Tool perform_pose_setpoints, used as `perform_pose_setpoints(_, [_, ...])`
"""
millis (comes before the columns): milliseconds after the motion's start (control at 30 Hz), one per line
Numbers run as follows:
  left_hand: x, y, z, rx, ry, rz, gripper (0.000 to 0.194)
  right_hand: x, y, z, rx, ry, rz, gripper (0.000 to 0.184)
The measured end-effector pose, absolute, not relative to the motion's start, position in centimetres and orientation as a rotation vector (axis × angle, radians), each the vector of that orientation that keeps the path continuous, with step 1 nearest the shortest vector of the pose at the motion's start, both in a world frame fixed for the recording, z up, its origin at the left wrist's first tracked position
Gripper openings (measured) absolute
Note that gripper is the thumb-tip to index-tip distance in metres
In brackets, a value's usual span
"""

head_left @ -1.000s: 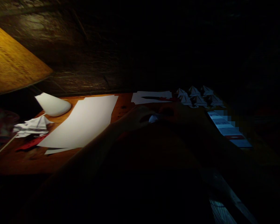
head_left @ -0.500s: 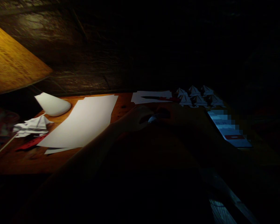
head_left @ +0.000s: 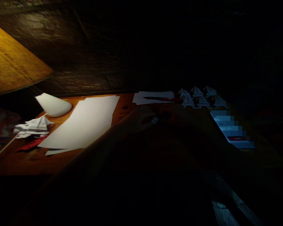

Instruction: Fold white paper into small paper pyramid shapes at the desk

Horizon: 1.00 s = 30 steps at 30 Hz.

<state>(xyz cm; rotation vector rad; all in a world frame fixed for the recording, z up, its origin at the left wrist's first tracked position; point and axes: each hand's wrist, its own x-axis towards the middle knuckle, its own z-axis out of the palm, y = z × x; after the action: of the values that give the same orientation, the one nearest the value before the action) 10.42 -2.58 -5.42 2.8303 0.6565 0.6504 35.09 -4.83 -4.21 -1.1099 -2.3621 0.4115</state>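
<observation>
In deep shadow at the middle of the wooden table, my left hand (head_left: 141, 118) is closed in a pinch on a small pale piece of paper (head_left: 155, 120). My right hand (head_left: 173, 114) is closed at the paper's other side, its fingers mostly lost in the dark. Just beyond the hands is a stack of small paper sheets (head_left: 141, 98), with a knife (head_left: 165, 99) with a dark blade and red handle lying across it. Several folded paper shapes (head_left: 202, 101) stand in two rows to the right of the stack.
Large white sheets (head_left: 89, 122) lie on the table (head_left: 11, 166) at left. Near them are a white lamp base (head_left: 53, 105), a crumpled folded paper (head_left: 34, 127) and a red object (head_left: 33, 143). A lampshade (head_left: 16, 62) hangs upper left. A lit phone (head_left: 231, 130) lies at right.
The small piece of paper shows less between my fingers, and my hands have shifted slightly around it. Everything else stays in place.
</observation>
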Motion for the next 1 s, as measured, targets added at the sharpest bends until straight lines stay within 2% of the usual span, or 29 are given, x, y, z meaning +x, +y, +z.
perform_pose_setpoints(333, [10.55, -2.8, -5.19, 2.846, 0.662, 0.634, 0.021, 35.5, -4.58, -4.22, -1.01, -2.398, 0.464, 0.011])
perform_pose_setpoints(667, [10.54, -3.01, -4.97, 2.851, 0.7, 0.589, 0.019, 34.56, -5.34, -3.8, -1.116, -2.415, 0.328, 0.01])
perform_pose_setpoints(833, [10.4, -2.75, -4.98, 2.849, 0.674, 0.597, 0.022, 34.61, -5.2, -3.98, -1.103, -2.424, 0.332, 0.016])
perform_pose_setpoints(1000, [10.24, -2.48, -5.04, 2.832, 0.638, 0.598, 0.021, 34.61, -5.03, -4.05, -1.075, -2.461, 0.323, 0.008])
